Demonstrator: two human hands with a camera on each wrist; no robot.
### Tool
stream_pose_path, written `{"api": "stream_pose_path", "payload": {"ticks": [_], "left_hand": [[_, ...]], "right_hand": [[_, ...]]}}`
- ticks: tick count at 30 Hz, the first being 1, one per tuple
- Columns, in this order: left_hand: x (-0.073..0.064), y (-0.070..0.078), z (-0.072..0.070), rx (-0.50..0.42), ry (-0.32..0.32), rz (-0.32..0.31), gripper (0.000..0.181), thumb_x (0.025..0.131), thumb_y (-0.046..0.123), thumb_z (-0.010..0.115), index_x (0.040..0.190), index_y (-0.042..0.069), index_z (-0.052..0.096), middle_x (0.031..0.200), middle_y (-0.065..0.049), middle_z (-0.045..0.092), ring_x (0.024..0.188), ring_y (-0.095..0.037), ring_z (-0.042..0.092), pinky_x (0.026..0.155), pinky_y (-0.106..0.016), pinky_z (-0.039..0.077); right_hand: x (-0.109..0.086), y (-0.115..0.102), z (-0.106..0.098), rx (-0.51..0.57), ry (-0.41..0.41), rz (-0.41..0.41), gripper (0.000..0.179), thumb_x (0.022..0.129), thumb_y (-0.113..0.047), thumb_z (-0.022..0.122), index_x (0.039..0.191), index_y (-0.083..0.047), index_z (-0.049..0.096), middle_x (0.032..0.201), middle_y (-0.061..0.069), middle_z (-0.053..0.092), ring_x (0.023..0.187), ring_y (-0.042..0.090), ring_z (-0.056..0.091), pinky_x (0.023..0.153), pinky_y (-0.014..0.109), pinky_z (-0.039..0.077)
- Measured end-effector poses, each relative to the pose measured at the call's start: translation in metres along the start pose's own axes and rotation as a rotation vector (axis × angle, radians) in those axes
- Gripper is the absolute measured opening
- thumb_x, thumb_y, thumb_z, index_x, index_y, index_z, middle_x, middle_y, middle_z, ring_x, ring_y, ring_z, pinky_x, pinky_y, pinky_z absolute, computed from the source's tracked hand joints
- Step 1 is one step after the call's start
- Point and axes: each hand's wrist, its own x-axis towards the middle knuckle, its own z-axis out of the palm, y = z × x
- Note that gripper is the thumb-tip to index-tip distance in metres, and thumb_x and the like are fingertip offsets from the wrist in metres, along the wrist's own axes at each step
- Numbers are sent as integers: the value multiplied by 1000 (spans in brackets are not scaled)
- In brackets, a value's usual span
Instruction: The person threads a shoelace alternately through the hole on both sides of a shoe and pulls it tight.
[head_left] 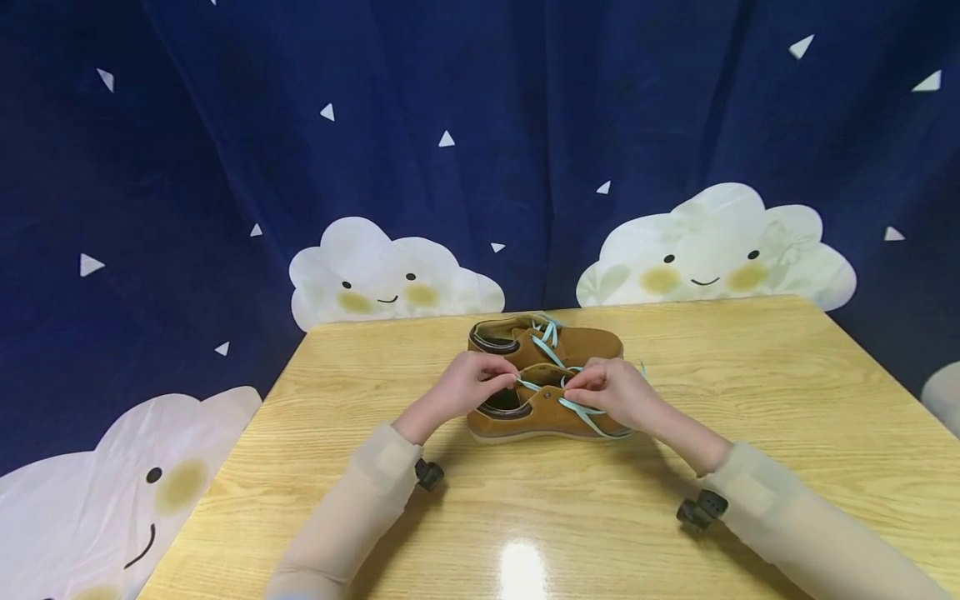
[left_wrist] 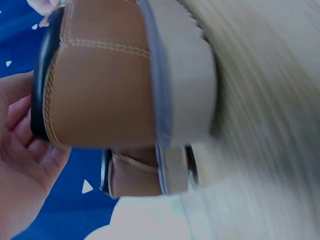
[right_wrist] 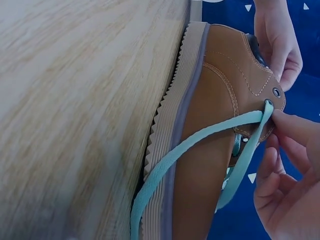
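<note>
A brown lace-up shoe (head_left: 517,427) stands on the table, toe to the right, with light-blue shoelace (right_wrist: 205,132) threaded through one eyelet and trailing down its side. My left hand (head_left: 468,385) is over the shoe's opening, pinching a stretch of lace between thumb and fingertips. At the eyelet flap (right_wrist: 250,82), my right hand (head_left: 618,396) pinches the edge beside the laced eyelet with thumb and index finger. An upper eyelet (right_wrist: 276,92) has no lace through it. In the left wrist view, the heel (left_wrist: 105,95) hides part of the left hand's fingers.
A matching brown shoe (head_left: 592,340) with light-blue laces stands right behind, toe also to the right. Both are on a light wooden table (head_left: 375,367). A dark blue curtain (head_left: 510,167) with smiling clouds hangs along the table's back edge.
</note>
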Motion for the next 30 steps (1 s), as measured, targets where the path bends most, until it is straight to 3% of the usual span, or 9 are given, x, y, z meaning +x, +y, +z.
{"api": "stream_pose_path", "payload": {"ticks": [3, 7, 12, 17, 24, 30], "left_hand": [[-6, -5, -3, 10, 61, -9, 8, 91, 12, 70, 92, 6, 75, 84, 2, 68, 78, -11, 61, 73, -25, 50], [-14, -13, -8, -5, 92, -36, 7, 91, 12, 70, 91, 7, 75, 80, 4, 64, 74, -10, 55, 70, -28, 48], [-22, -23, -12, -94, 128, -107, 7, 91, 9, 69, 91, 5, 75, 81, 2, 65, 72, -11, 55, 67, -26, 47], [-29, -29, -16, -186, 169, -160, 10, 91, 8, 68, 94, 1, 75, 87, -5, 67, 75, -13, 55, 65, -23, 46], [-41, -35, -24, -204, 211, -202, 13, 92, 8, 67, 97, -2, 74, 94, -10, 70, 81, -13, 59, 67, -24, 47], [-49, -36, -32, -209, 247, -229, 11, 92, 6, 67, 95, -2, 73, 93, -12, 70, 83, -13, 59, 71, -25, 48]], "right_hand": [[0, 1, 0, -6, -5, -3, 4, 85, -13, 76, 87, -11, 79, 76, -6, 58, 65, 13, 48, 58, 26, 40], [0, 3, -1, -21, 2, -5, 4, 85, -13, 76, 88, -11, 78, 78, -7, 59, 65, 12, 50, 58, 26, 41], [-3, 7, -7, -17, 74, 13, 6, 88, -13, 73, 92, -9, 75, 85, -5, 66, 74, 14, 56, 64, 28, 45], [-6, 11, -15, -7, 125, 52, 10, 92, -15, 69, 88, -6, 70, 81, 0, 65, 74, 17, 56, 64, 29, 44], [-15, 19, -23, 46, -26, 133, 26, 95, -19, 65, 72, -7, 68, 70, 1, 64, 59, 15, 53, 52, 26, 44], [-18, 24, -20, 13, -108, 103, 14, 90, -18, 70, 84, -8, 76, 73, -4, 67, 63, 10, 56, 55, 25, 45]]}}
